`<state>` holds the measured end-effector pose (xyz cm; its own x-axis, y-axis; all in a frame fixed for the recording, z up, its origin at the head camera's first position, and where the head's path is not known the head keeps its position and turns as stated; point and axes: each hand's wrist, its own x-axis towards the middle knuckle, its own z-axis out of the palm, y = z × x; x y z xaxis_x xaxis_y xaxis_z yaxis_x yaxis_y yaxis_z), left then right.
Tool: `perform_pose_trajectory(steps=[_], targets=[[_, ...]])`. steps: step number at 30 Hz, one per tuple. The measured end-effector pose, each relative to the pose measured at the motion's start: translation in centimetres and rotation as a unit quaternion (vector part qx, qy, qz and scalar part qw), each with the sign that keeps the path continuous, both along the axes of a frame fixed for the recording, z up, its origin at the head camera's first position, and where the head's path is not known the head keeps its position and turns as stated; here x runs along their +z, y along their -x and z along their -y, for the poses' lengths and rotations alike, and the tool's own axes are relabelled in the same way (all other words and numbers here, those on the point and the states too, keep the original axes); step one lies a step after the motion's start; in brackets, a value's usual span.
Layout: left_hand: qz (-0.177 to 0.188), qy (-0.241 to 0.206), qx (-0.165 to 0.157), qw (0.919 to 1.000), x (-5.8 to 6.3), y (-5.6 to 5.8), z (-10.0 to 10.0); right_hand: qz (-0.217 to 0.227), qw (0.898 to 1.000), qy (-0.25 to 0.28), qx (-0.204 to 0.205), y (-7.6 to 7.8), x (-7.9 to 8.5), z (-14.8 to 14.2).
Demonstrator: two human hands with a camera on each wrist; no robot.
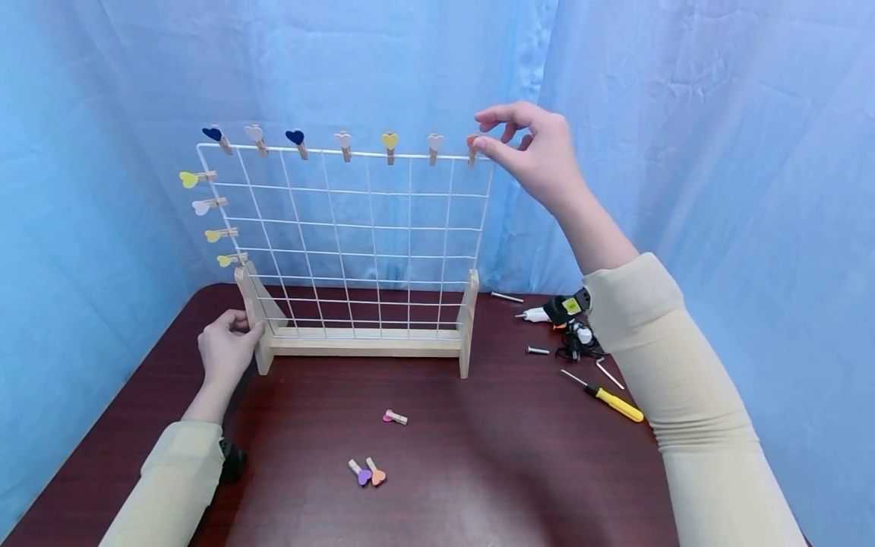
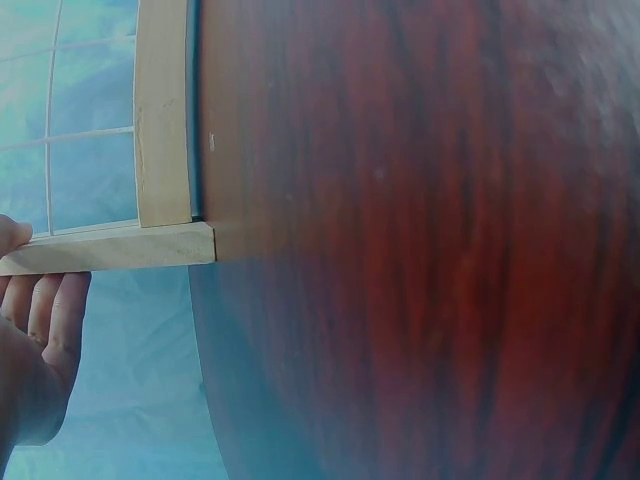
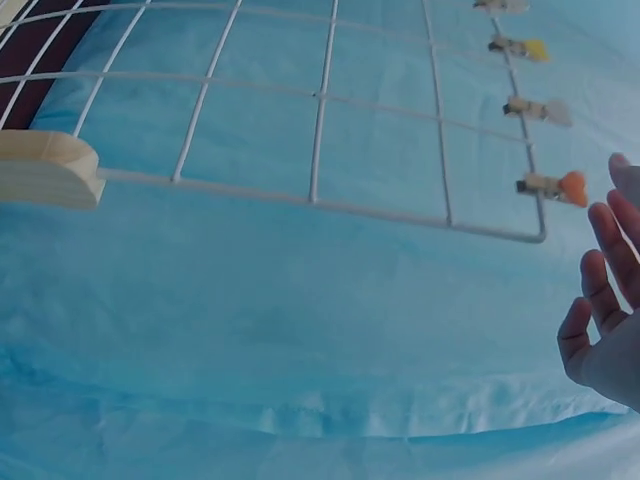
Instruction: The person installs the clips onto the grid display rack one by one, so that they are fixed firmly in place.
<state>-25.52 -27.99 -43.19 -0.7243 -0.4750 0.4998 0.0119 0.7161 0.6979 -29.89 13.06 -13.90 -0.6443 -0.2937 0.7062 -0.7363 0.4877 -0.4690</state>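
A white wire grid (image 1: pixel 410 156) stands upright in a wooden stand (image 1: pixel 365 349). Clothespins with heart tops line its upper edge, among them a yellow one (image 1: pixel 390 142); several more clip onto its left side. My right hand (image 1: pixel 540 152) is at the top right corner, beside an orange heart clothespin (image 3: pixel 555 188) clipped on the top wire. In the right wrist view, its fingers are spread and a small gap separates them from the heart. My left hand (image 1: pixel 225 346) grips the stand's left leg (image 2: pixel 110 250), thumb on one side and fingers on the other.
A pink clothespin (image 1: pixel 395 417), a purple one (image 1: pixel 361 474) and another orange one (image 1: pixel 377 474) lie on the table in front. To the right are a yellow screwdriver (image 1: pixel 618 404), a hex key (image 1: pixel 610 373), bolts (image 1: pixel 507 297) and a glue gun (image 1: pixel 536 314). Blue curtains hang behind.
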Motion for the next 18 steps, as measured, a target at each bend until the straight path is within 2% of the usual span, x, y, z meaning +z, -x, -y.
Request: perform_pose_trajectory(steps=[4,7,9,13,18], targets=[[0.004,-0.004,0.0,1.0,-0.1,0.0,0.0,-0.045,0.998,0.025,0.039,-3.2,-0.3,0.7],[0.004,-0.007,0.0,1.0,-0.1,0.0,0.0,-0.07,0.995,0.022,0.074,-4.8,-2.0,1.3],[0.004,-0.007,0.001,1.0,-0.2,0.0,0.0,-0.069,0.992,0.008,0.101,-5.3,-3.8,1.8],[0.002,-0.008,0.001,1.0,-0.2,0.1,0.1,-0.031,0.989,-0.04,0.136,-4.8,-9.2,2.6],[-0.001,-0.008,0.002,1.0,-0.2,0.1,0.1,0.037,0.978,-0.111,0.171,-3.9,-17.7,4.0]])
